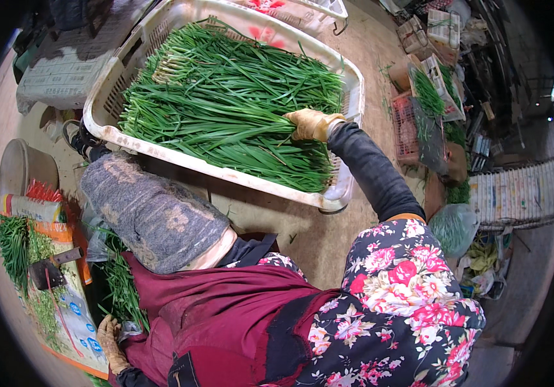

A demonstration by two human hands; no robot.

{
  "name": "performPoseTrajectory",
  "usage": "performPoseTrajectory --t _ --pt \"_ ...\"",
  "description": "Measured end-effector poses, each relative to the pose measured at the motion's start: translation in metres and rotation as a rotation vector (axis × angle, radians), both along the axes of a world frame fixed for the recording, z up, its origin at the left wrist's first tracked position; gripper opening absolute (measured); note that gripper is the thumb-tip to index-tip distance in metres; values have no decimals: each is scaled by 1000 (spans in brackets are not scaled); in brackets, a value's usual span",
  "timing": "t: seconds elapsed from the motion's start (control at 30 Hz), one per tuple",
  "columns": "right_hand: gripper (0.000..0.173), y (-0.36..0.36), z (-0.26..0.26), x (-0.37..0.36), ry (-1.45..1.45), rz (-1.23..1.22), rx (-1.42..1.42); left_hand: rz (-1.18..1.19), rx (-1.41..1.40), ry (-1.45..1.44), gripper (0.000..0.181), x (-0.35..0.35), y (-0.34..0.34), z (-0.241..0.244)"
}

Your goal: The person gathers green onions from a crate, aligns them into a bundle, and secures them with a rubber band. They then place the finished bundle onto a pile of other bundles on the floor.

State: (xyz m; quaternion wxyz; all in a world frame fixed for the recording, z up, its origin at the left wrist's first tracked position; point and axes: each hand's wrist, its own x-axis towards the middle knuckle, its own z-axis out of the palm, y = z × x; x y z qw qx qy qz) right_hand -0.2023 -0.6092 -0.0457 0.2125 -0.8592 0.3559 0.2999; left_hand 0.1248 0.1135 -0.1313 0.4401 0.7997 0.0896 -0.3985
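A large white plastic crate (219, 169) is heaped with long green leafy stalks, which look like garlic chives (228, 87). My right hand (311, 124), in a tan glove, is closed around the pale ends of a bunch at the crate's right side, the leaves fanning left over the heap. At the lower left, my gloved left hand (110, 341) rests by a plastic bag and loose greens (119, 285), beside the maroon apron; whether it grips anything is not clear. A cleaver (47, 274) lies on a printed sack (78, 309) with chopped bits and a bundle of greens (13, 242).
A round tub (28, 167) stands at the left, near red ties (44, 190). To the right are a red basket (405, 130), a dark board (429, 138), a clear bag of greens (453, 230) and a slatted white panel (516, 193). Another white crate (301, 14) sits beyond.
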Motion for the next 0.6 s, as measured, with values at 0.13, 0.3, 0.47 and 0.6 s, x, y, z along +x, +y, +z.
performPoseTrajectory --t 0.13,0.3,0.47,0.6 --pt "54 -2 15 7 64 32 -88 15 11 4 34 0 -2 0" --pt "48 -16 25 -15 -30 -108 -18 28 12 -6 34 -2 0 -1" --pt "43 -48 -32 -88 -4 -102 29 -5 24 17 33 4 -3 -8" --pt "58 -19 -31 -84 -16 -300 46 0 23 6 33 2 3 -11"
